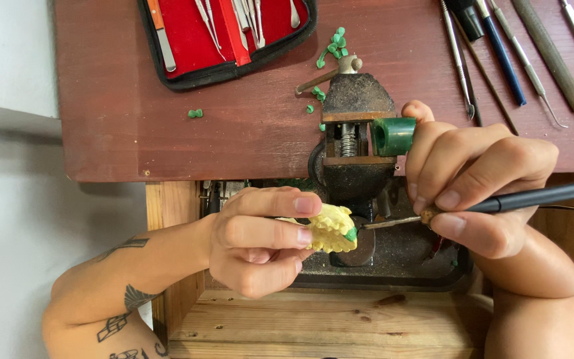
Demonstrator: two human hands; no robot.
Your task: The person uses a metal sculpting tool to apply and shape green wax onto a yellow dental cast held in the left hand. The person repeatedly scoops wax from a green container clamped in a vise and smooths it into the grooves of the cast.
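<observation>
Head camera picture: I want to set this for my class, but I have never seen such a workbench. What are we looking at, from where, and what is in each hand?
There is one picture, taken by a camera worn on the person's head, looking down at their two bare hands over a workbench.

The left hand pinches a small yellow model with a bit of green on its end. The right hand holds a thin black-handled tool like a pen, with its metal tip at that green spot.

Between the hands stands a small rusty vise. A green ring-shaped block sits at its right side, by the right hand's fingers.

On the dark red tabletop lie an open red case of metal instruments, scattered green scraps, and a row of loose hand tools at the upper right.
</observation>
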